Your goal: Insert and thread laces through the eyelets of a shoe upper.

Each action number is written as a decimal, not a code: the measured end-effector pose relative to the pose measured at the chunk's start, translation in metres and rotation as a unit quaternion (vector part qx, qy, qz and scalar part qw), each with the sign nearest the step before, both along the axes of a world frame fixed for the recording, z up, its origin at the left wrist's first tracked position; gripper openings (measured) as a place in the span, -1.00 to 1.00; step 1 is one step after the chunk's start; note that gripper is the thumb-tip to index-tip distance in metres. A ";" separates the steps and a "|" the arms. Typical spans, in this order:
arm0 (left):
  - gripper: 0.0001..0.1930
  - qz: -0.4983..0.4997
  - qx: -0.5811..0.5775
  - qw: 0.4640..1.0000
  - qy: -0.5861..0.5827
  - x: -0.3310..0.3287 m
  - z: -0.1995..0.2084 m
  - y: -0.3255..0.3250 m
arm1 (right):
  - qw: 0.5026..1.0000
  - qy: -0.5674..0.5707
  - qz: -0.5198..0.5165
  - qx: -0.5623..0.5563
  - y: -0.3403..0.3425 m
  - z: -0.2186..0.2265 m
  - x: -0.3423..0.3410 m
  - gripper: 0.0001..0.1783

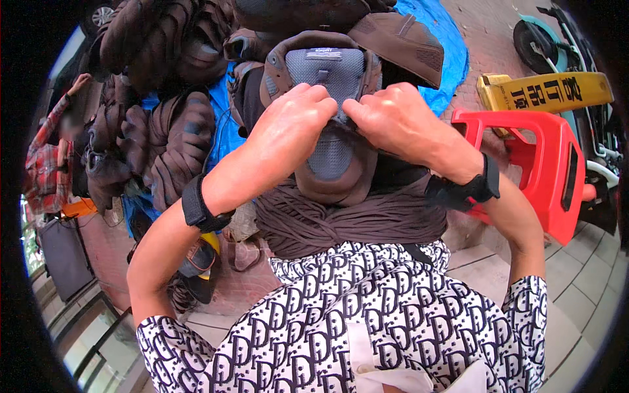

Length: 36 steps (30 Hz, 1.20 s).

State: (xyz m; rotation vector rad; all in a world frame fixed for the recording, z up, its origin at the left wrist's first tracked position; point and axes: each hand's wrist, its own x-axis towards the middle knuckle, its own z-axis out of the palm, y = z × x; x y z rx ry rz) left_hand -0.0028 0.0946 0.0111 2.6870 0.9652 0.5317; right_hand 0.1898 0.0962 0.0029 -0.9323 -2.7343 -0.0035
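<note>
A brown shoe upper [341, 191] with a grey-blue mesh tongue lies in front of me, its toe towards my body. My left hand [291, 124] is closed in a pinch over the left side of the lacing area. Opposite it, my right hand [396, 124] is closed the same way, with only a small gap between the two. Whatever the fingertips grip is hidden by the fingers. A thick bundle of dark brown shoelaces [354, 226] rests across my lap, just below the toe.
Stacks of brown shoe uppers [180, 147] lie on a blue tarp [452, 59] at the left and far side. A red plastic stool [557, 177] stands at the right, by a yellow sign board [544, 92] and a parked scooter [540, 49]. Another person [49, 164] is at far left.
</note>
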 end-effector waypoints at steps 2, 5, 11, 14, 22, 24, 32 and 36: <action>-0.90 -0.003 0.001 1.000 -0.003 0.002 0.002 0.002 | 0.999 0.001 0.024 0.030 0.004 -0.001 0.002 -0.93; -0.92 -0.014 -0.004 1.000 -0.021 0.005 -0.004 0.005 | 0.996 0.028 0.058 0.067 0.007 -0.005 0.007 -0.92; -0.85 -0.006 -0.028 1.000 -0.001 0.010 -0.008 0.007 | 0.989 0.108 0.065 0.078 0.008 -0.013 0.008 -0.91; -0.81 -0.042 -0.041 0.998 0.004 0.002 -0.004 0.004 | 0.991 0.098 0.062 0.060 0.009 -0.008 0.009 -0.92; -0.91 0.005 0.018 0.999 -0.042 0.001 -0.007 -0.010 | 0.993 0.066 0.082 0.054 0.012 -0.005 0.006 -0.93; -0.92 0.015 0.009 0.999 -0.050 0.004 -0.007 -0.005 | 0.990 0.107 0.065 0.067 0.008 -0.010 0.007 -0.92; -0.85 -0.030 -0.161 0.980 0.116 0.015 0.016 0.030 | 0.986 0.131 0.051 0.085 0.007 -0.009 0.004 -0.91; -0.81 -0.058 -0.175 0.969 0.163 0.020 0.014 0.041 | 0.987 0.129 0.045 0.081 0.005 -0.009 0.001 -0.92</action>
